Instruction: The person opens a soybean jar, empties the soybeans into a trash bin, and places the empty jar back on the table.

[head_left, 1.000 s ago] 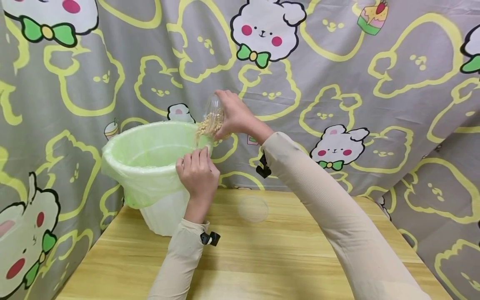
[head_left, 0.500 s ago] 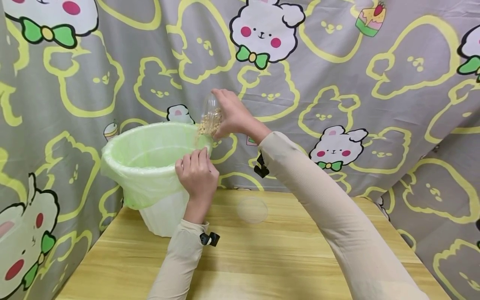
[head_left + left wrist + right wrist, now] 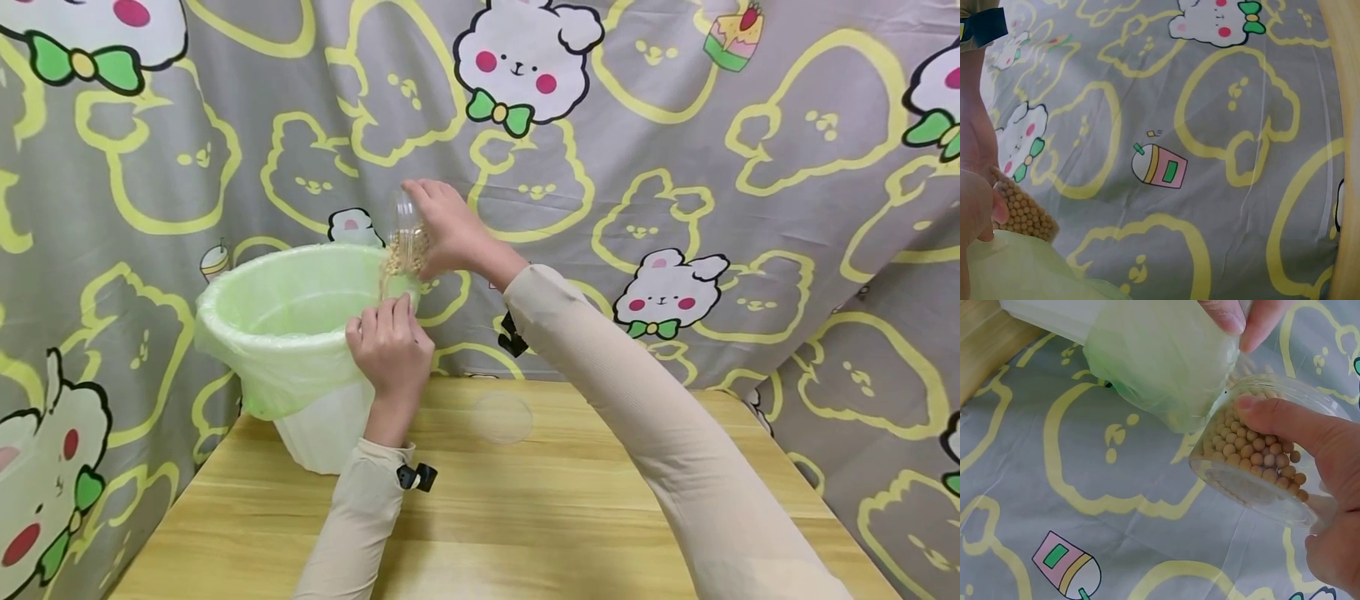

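My right hand (image 3: 453, 232) grips a clear plastic jar (image 3: 407, 212), tilted mouth-down over the right rim of the bin (image 3: 311, 437). Soybeans (image 3: 1254, 450) fill part of the jar, and a thin stream of them falls from its mouth into the bin. The bin is white, lined with a pale green plastic bag (image 3: 281, 379) folded over its rim. At the bin's near right side my left hand (image 3: 392, 346) pinches the lined rim, fingers over the top, just below the jar. In the right wrist view, my thumb lies across the jar's side. The bottom of the bin is hidden.
A round clear lid (image 3: 502, 417) lies on the wooden table (image 3: 517, 517), right of the bin. A grey curtain (image 3: 570, 217) printed with rabbits and yellow outlines hangs close behind the table and along its sides.
My right hand has shifted slightly left with the jar, farther over the rim. Soybeans keep streaming out. My left hand stays on the rim.
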Tool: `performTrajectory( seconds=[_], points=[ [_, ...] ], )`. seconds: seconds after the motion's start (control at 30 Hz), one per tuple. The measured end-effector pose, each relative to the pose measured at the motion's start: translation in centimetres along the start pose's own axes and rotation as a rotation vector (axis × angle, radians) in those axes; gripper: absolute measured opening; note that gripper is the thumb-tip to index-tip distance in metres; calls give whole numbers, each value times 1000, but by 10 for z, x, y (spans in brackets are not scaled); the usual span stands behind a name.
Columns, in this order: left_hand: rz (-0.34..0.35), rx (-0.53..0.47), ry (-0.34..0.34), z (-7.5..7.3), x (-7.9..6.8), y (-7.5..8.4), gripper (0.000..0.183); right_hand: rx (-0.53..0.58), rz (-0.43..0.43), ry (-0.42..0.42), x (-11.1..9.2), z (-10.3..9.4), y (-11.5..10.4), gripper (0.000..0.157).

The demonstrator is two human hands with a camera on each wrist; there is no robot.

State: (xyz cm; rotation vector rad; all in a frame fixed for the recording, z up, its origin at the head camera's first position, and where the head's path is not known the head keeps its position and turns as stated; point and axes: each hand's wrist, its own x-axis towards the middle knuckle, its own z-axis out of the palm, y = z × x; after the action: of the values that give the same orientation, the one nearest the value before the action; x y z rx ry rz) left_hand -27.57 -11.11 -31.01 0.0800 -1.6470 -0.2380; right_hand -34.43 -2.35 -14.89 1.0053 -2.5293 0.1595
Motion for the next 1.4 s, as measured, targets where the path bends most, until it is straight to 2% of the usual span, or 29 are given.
performTrajectory(
  seconds=[0.3, 0.73, 1.03, 1.4],
  points=[
    [9, -4, 6, 1, 0, 0, 20, -65, -79, 50, 0, 6, 1, 127],
    [9, 3, 1, 0, -1, -1, 19, -138, -102, 44, 1, 12, -4, 127],
    [16, 3, 20, 2, 0, 0, 18, -208, -138, 44, 2, 11, -9, 120],
    [4, 3, 0, 0, -1, 0, 20, -295, -195, 39, 1, 11, -18, 109]
  ],
)
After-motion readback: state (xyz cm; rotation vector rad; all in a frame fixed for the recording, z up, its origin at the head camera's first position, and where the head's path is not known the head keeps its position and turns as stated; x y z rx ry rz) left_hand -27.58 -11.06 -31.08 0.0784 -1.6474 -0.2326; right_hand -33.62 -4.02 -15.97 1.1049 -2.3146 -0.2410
